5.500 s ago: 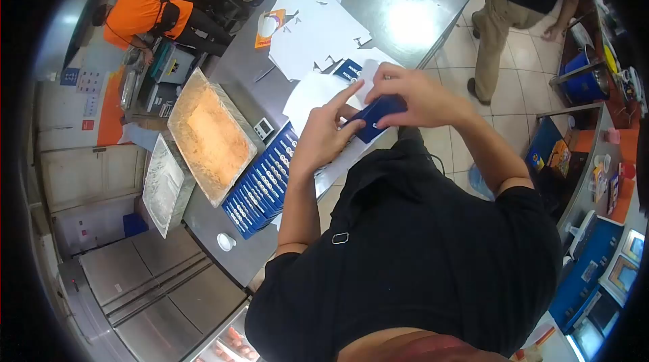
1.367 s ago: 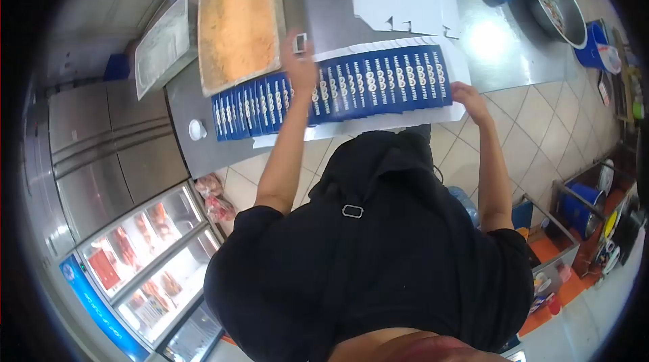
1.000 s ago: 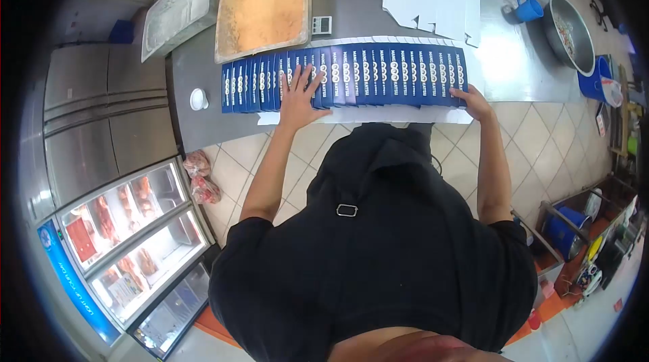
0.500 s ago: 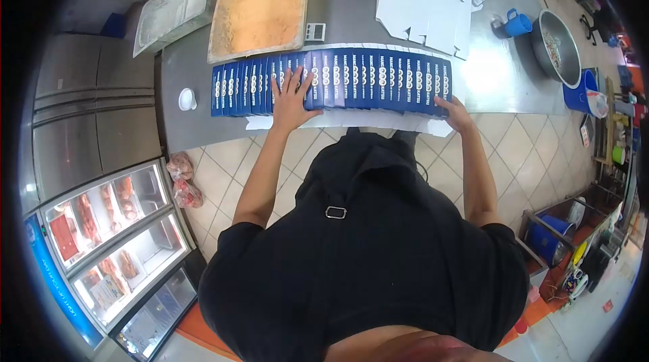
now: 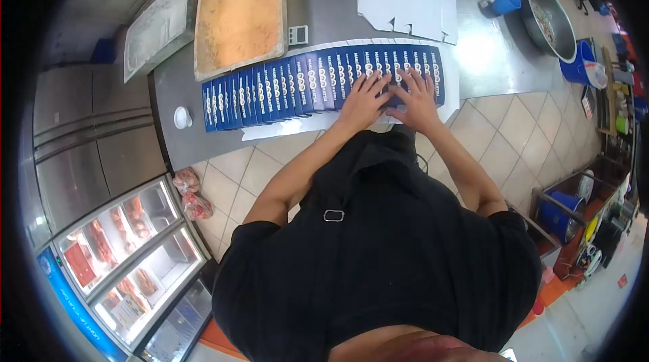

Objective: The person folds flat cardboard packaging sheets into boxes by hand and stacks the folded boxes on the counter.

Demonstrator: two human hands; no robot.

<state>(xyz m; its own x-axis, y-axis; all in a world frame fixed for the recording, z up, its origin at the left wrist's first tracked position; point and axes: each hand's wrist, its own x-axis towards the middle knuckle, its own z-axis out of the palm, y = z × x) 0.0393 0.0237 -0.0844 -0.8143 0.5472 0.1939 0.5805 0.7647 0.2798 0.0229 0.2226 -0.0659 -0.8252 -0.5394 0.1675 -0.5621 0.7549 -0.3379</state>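
A long row of overlapping blue printed cardboard pieces (image 5: 270,91), with white lettering and round emblems, lies along the near edge of the metal table. My left hand (image 5: 365,102) rests on the right half of the row, its fingers stretched out. Close beside it, my right hand (image 5: 414,103) presses on the same row with spread fingers. The two thumbs nearly meet. White card edges show along the row's back and front, and part of the printing is covered by my hands.
Behind the row are a tray of orange crumbs (image 5: 243,17), a pale metal tray (image 5: 159,31) and a small digital timer (image 5: 297,35). White flat cardboard (image 5: 405,0), a blue mug (image 5: 506,1) and a steel bowl (image 5: 571,44) stand farther right. A white cup (image 5: 182,117) sits left.
My left hand has moved right along the row, and my right hand has come left from its right end. They are now side by side. The view has shifted slightly.
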